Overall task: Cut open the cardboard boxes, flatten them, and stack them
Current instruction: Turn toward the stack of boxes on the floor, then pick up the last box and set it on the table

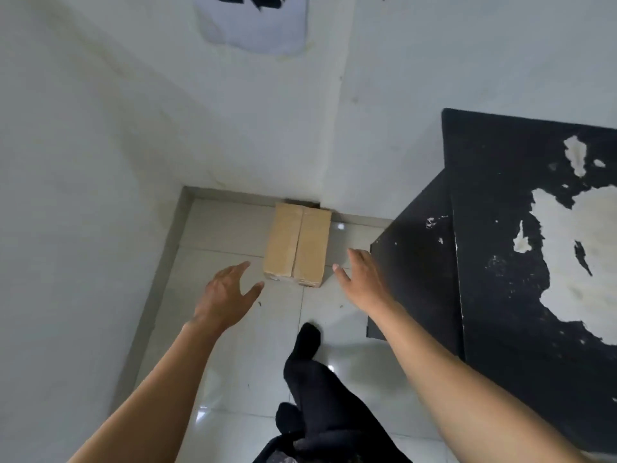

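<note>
Head camera: sealed cardboard box [283, 247] sits on floor tiles [230, 233] against the wall [267, 135]. Left hand [223, 292] and right hand [362, 279] hover either side of its near end, both spread wide, gripping nothing. Best play, probably: clasp both long sides, draw it clear, then cut the centre seam [298, 242].

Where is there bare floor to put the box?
Bare tiles lie between the cardboard box and the left wall, and in front of the box between left hand and right hand. Right of the box is tight: the black table stands close.
</note>
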